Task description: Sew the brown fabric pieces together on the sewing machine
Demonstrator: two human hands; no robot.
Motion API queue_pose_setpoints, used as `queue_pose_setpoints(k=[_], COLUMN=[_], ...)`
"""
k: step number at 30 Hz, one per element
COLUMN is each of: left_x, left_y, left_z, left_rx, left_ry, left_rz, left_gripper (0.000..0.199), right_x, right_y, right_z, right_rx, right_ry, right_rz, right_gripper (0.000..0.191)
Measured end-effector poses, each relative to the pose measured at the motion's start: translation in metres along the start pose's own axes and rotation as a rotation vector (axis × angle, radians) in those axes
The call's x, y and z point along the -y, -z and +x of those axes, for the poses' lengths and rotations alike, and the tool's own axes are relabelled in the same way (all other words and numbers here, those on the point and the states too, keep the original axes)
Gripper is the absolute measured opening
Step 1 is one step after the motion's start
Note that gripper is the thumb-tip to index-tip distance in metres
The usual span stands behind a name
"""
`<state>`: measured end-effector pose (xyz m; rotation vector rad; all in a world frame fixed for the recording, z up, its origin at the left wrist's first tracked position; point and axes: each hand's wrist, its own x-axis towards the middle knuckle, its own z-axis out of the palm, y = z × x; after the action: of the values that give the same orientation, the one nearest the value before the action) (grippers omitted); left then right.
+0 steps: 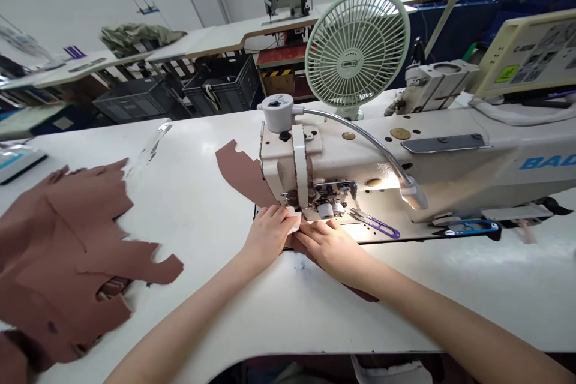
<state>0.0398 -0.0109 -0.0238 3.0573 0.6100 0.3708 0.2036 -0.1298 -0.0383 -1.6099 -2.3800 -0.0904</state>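
A brown fabric piece (pixel 245 174) runs under the head of a white sewing machine (pixel 281 162), and its near end shows below my right forearm. Close to the needle area, my left hand (pixel 269 234) has its fingers bent around a small white piece (pixel 294 220), perhaps cloth or paper. My right hand (pixel 330 247) lies on the brown fabric just right of it, fingers stretched out and palm down. The needle and the stitching spot are hidden behind the hands and machine head. Purple-handled thread snips (pixel 380 226) rest on the machine bed, right of my right hand.
Brown cut pieces (pixel 85 222) are heaped on the left of the white table (pixel 202 312). Blue thread snips (pixel 472 227) lie farther right. A bendable lamp (pixel 411 192) lights the bed. Behind the machine stand a green fan (pixel 357 48) and a control box (pixel 531 54).
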Motion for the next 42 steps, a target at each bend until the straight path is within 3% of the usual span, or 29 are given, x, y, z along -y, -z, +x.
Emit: queue_pose_setpoints(k=[8,12,18,29,34,42], left_x=[-0.007,-0.008,-0.016,-0.023,-0.022,-0.010], left_y=[0.012,0.019,0.029,0.033,0.041,0.021], left_z=[0.008,0.014,0.023,0.030,0.022,0.012], left_rx=[0.128,0.198,0.258,0.334,0.328,0.179], left_ry=[-0.004,0.030,0.050,0.105,0.049,0.013], left_rz=[0.086,0.079,0.102,0.090,0.073,0.111], left_gripper=[0.020,0.024,0.023,0.019,0.022,0.023], right_x=[0.003,0.006,0.020,0.027,0.028,0.037], right_y=[0.001,-0.003,-0.007,-0.023,-0.019,-0.020], right_z=[0.002,0.004,0.013,0.014,0.013,0.007], right_rx=[0.024,0.004,-0.058,-0.142,-0.165,-0.057], right_ry=[-0.011,-0.014,-0.115,-0.070,-0.055,-0.075], right_rz=[-0.054,-0.082,-0.027,0.136,0.185,0.138], right_gripper=[0.031,0.041,0.026,0.026,0.026,0.046])
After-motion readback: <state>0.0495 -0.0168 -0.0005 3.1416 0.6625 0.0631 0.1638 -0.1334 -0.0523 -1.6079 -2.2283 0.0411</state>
